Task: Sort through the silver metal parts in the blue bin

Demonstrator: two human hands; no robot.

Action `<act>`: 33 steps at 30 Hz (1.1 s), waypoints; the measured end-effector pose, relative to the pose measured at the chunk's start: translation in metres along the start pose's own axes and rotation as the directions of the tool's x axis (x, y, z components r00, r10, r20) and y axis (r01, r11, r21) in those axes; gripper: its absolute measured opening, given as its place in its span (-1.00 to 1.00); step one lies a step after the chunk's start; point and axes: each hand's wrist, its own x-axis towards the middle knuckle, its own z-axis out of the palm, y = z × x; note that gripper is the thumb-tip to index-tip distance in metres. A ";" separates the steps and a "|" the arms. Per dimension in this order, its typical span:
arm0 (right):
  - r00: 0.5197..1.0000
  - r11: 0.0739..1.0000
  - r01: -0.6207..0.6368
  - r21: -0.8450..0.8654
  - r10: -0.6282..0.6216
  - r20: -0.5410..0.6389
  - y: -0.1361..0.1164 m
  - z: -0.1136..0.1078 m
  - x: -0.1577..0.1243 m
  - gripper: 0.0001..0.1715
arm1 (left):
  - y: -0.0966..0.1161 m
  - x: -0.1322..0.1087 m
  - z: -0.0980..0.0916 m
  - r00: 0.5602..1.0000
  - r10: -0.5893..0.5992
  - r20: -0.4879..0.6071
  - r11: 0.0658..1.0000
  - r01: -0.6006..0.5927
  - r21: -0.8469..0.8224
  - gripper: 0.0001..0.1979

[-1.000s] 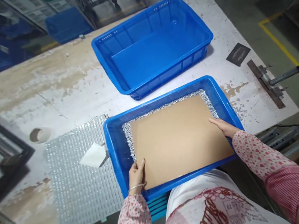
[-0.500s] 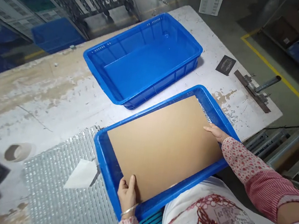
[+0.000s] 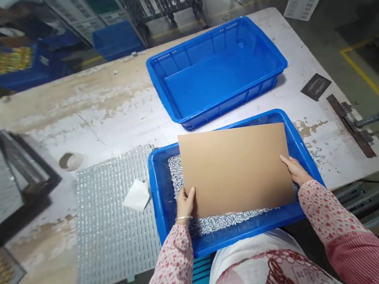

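A brown cardboard sheet [image 3: 237,165] is held tilted over the near blue tray [image 3: 158,189], its far edge raised above the tray's rim. My left hand [image 3: 186,202] grips the sheet's near left corner, fingers closed on it. My right hand [image 3: 294,170] holds the right edge of the sheet. Under the sheet the tray holds a layer of several small silvery parts [image 3: 213,223], showing at the left and near sides.
A second blue tray [image 3: 278,60] sits empty farther back on the worn white table [image 3: 91,109]. A silver ribbed mat [image 3: 107,224] with a white paper scrap [image 3: 136,195] lies left of the near tray. A metal clamp [image 3: 361,124] and dark card [image 3: 315,87] lie right.
The cardboard sheet has lifted from lying flat in the tray; its far edge now stands above the rim and the silvery parts show along the near and left sides. The camera has shifted.
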 end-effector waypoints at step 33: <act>0.989 0.997 -0.062 0.049 0.068 -0.134 -0.001 0.004 -0.001 -0.74 | 0.044 0.156 0.001 0.956 -0.030 -0.292 0.858 0.174 0.483 -0.82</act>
